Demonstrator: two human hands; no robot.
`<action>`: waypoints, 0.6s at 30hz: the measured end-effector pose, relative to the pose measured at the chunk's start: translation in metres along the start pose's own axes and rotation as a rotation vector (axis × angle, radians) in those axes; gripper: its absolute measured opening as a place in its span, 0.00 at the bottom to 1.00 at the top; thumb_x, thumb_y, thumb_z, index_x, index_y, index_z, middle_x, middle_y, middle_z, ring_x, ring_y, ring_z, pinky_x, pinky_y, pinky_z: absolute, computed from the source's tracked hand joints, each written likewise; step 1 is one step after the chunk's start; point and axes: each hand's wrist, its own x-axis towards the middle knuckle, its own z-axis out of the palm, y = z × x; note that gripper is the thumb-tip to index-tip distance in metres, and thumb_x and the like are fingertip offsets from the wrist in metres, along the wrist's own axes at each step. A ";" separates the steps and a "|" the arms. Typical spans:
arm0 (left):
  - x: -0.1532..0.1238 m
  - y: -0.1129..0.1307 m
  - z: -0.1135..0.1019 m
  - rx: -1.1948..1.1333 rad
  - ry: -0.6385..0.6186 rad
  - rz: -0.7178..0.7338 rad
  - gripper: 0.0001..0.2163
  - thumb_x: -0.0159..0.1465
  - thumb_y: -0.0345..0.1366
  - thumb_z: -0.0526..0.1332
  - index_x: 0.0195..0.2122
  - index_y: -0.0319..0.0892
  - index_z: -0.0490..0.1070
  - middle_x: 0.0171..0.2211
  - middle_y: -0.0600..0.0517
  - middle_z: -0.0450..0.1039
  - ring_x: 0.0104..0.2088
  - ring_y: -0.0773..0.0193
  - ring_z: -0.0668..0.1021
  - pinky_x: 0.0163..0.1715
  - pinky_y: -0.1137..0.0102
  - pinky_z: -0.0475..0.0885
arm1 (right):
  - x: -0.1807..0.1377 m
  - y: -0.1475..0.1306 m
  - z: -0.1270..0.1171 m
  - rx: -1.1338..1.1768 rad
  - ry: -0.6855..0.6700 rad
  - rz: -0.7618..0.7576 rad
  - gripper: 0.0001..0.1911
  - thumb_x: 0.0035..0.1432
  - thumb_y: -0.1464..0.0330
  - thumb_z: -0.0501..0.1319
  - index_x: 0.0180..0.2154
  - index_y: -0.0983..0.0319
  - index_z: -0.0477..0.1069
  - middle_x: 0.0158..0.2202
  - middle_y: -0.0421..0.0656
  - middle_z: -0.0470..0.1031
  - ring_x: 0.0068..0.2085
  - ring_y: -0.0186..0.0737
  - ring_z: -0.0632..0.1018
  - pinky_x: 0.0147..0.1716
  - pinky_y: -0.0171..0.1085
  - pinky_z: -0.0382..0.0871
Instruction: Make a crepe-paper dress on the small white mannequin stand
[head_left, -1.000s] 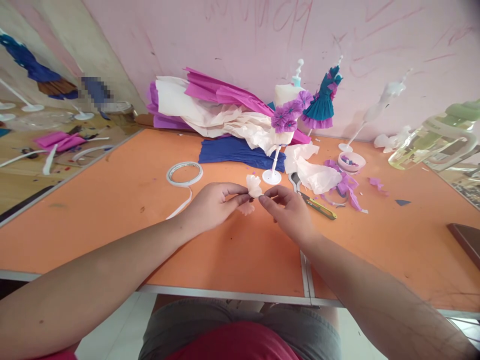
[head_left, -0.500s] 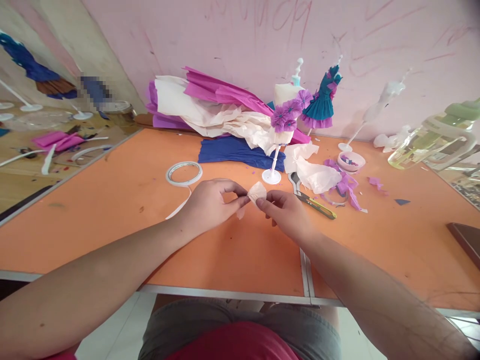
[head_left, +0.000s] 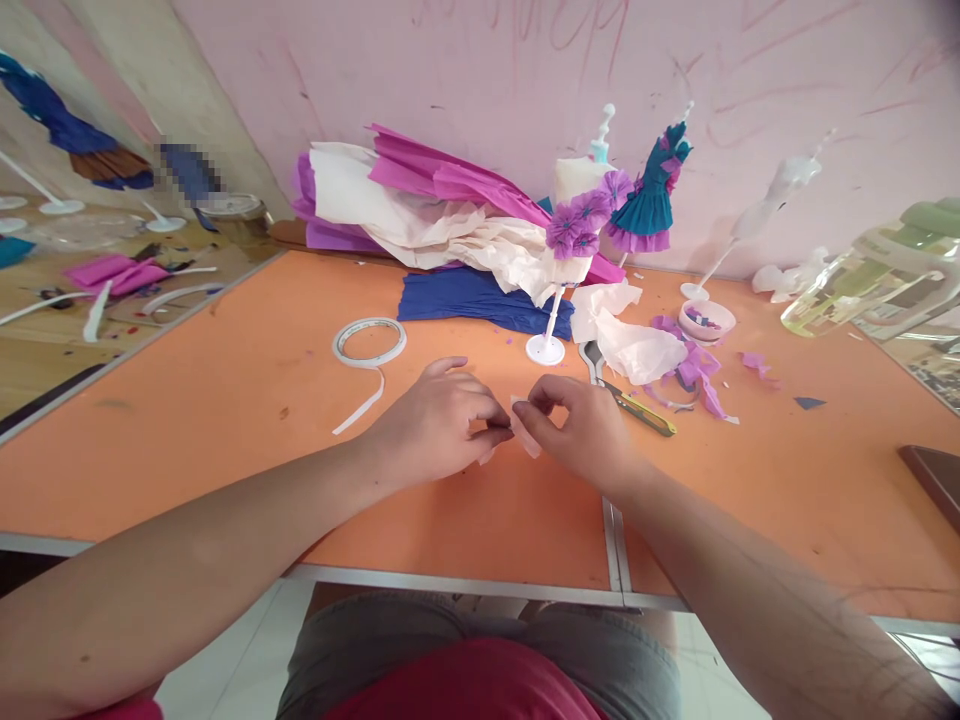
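A small piece of pale crepe paper [head_left: 527, 432] is pinched between my two hands above the orange table [head_left: 465, 530]. My left hand [head_left: 442, 420] grips its left end with thumb and forefinger. On the other side, my right hand [head_left: 581, 430] holds the paper with closed fingertips. Behind the hands stands a small dress form [head_left: 574, 180] on a white base, wrapped in cream paper with purple paper flowers [head_left: 581, 225]. A roll of white tape [head_left: 369, 343], its end pulled loose, lies beyond my left hand. Yellow-handled thread snips [head_left: 641, 410] rest just right of my right hand.
Cream and magenta crepe paper [head_left: 457, 185] is heaped against the wall, with folded blue paper [head_left: 472, 303] before it. Further right are a teal paper dress [head_left: 651, 195], a pink bowl [head_left: 706, 322], purple scraps [head_left: 697, 368] and a clear green-lidded bottle [head_left: 862, 275]. A brown object [head_left: 934, 485] lies at the right edge.
Both hands have shifted slightly towards me with the pale paper. The paper has turned and now hangs lower against my right fingers.
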 end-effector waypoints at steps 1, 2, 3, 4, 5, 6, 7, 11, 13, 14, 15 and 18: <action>0.000 0.003 0.000 0.001 -0.003 0.016 0.12 0.65 0.41 0.62 0.26 0.46 0.78 0.29 0.54 0.80 0.34 0.61 0.79 0.66 0.52 0.49 | 0.000 0.000 0.001 -0.025 -0.013 0.028 0.15 0.61 0.59 0.60 0.25 0.59 0.68 0.25 0.38 0.74 0.27 0.35 0.71 0.28 0.37 0.60; -0.001 0.005 0.001 -0.009 -0.001 0.026 0.12 0.64 0.40 0.62 0.25 0.46 0.78 0.29 0.54 0.80 0.33 0.62 0.79 0.66 0.53 0.50 | -0.001 0.000 0.002 -0.044 -0.015 0.054 0.15 0.62 0.58 0.59 0.25 0.59 0.68 0.23 0.38 0.72 0.25 0.34 0.69 0.26 0.37 0.58; -0.001 0.008 0.000 -0.031 0.001 0.024 0.12 0.64 0.39 0.62 0.24 0.46 0.77 0.28 0.55 0.80 0.33 0.62 0.78 0.65 0.53 0.53 | -0.001 0.000 0.002 -0.049 -0.010 0.074 0.16 0.62 0.57 0.58 0.26 0.59 0.68 0.22 0.38 0.72 0.24 0.34 0.68 0.26 0.36 0.57; 0.000 0.011 -0.001 -0.070 0.001 0.001 0.12 0.64 0.38 0.62 0.23 0.45 0.77 0.27 0.55 0.80 0.32 0.62 0.78 0.63 0.55 0.58 | -0.001 0.000 0.001 -0.030 -0.003 0.082 0.16 0.62 0.56 0.58 0.28 0.59 0.69 0.23 0.38 0.72 0.24 0.34 0.69 0.26 0.36 0.58; 0.000 0.013 -0.003 -0.123 0.000 -0.049 0.12 0.64 0.39 0.62 0.23 0.45 0.76 0.26 0.55 0.79 0.31 0.62 0.78 0.58 0.57 0.64 | -0.001 0.000 0.000 0.020 -0.003 0.083 0.15 0.62 0.55 0.59 0.31 0.59 0.71 0.26 0.38 0.74 0.26 0.34 0.71 0.27 0.36 0.60; 0.001 0.015 -0.005 -0.187 0.004 -0.121 0.12 0.64 0.39 0.61 0.24 0.44 0.75 0.26 0.55 0.79 0.31 0.61 0.79 0.52 0.60 0.69 | -0.001 0.000 -0.002 0.099 -0.006 0.086 0.15 0.62 0.54 0.59 0.36 0.59 0.73 0.30 0.40 0.76 0.30 0.36 0.74 0.29 0.35 0.64; 0.001 0.016 -0.007 -0.255 0.016 -0.201 0.12 0.65 0.41 0.61 0.25 0.44 0.75 0.26 0.54 0.79 0.31 0.61 0.79 0.46 0.62 0.72 | 0.000 0.000 -0.004 0.196 -0.016 0.098 0.18 0.62 0.52 0.59 0.42 0.59 0.73 0.35 0.41 0.78 0.34 0.37 0.76 0.32 0.36 0.66; 0.004 0.017 -0.012 -0.459 0.080 -0.364 0.10 0.63 0.42 0.63 0.28 0.43 0.74 0.27 0.53 0.80 0.32 0.60 0.81 0.37 0.67 0.74 | 0.004 0.002 -0.010 0.409 -0.175 0.224 0.20 0.59 0.51 0.61 0.42 0.60 0.74 0.40 0.44 0.78 0.41 0.41 0.78 0.36 0.38 0.71; 0.005 0.017 -0.011 -0.508 0.056 -0.373 0.10 0.63 0.42 0.63 0.28 0.43 0.74 0.26 0.54 0.79 0.28 0.62 0.79 0.33 0.68 0.73 | 0.006 0.003 -0.011 0.366 -0.210 0.266 0.17 0.58 0.54 0.63 0.33 0.62 0.73 0.33 0.42 0.78 0.35 0.39 0.77 0.33 0.37 0.71; 0.005 0.017 -0.010 -0.524 0.035 -0.381 0.10 0.63 0.42 0.62 0.28 0.42 0.73 0.25 0.54 0.79 0.26 0.63 0.78 0.30 0.69 0.72 | 0.007 0.004 -0.012 0.336 -0.203 0.275 0.17 0.58 0.55 0.63 0.29 0.62 0.71 0.29 0.41 0.76 0.32 0.38 0.76 0.32 0.36 0.70; 0.005 0.017 -0.009 -0.543 0.017 -0.388 0.11 0.63 0.43 0.62 0.28 0.42 0.73 0.24 0.54 0.78 0.23 0.64 0.77 0.27 0.70 0.71 | 0.008 0.004 -0.012 0.324 -0.192 0.280 0.18 0.58 0.55 0.62 0.27 0.62 0.69 0.27 0.40 0.75 0.30 0.36 0.75 0.30 0.36 0.69; 0.008 0.015 -0.008 -0.640 0.016 -0.415 0.12 0.63 0.45 0.63 0.29 0.41 0.72 0.23 0.53 0.77 0.23 0.64 0.77 0.26 0.70 0.70 | 0.009 0.004 -0.015 0.458 -0.199 0.304 0.19 0.59 0.52 0.60 0.29 0.62 0.68 0.28 0.41 0.74 0.29 0.36 0.75 0.28 0.35 0.70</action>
